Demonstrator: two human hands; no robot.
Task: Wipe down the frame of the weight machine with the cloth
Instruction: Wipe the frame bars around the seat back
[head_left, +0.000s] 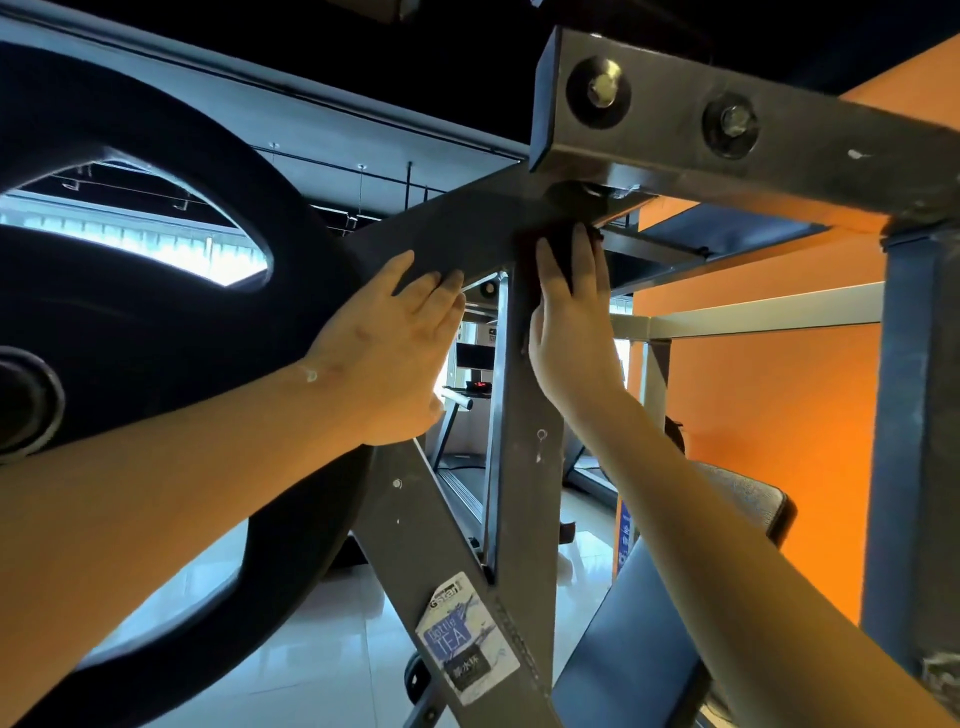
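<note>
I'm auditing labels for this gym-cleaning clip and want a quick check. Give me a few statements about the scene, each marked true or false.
1. The right hand presses a dark cloth against the frame. True.
2. The left hand holds a spray bottle. False: it holds nothing, and its fingers rest flat on the frame's slanted bar.
3. A sticker sits on the frame below both hands. True.
4. The wall at right is green. False: it is orange.
5. Two bolts show on the upper beam. True.
</note>
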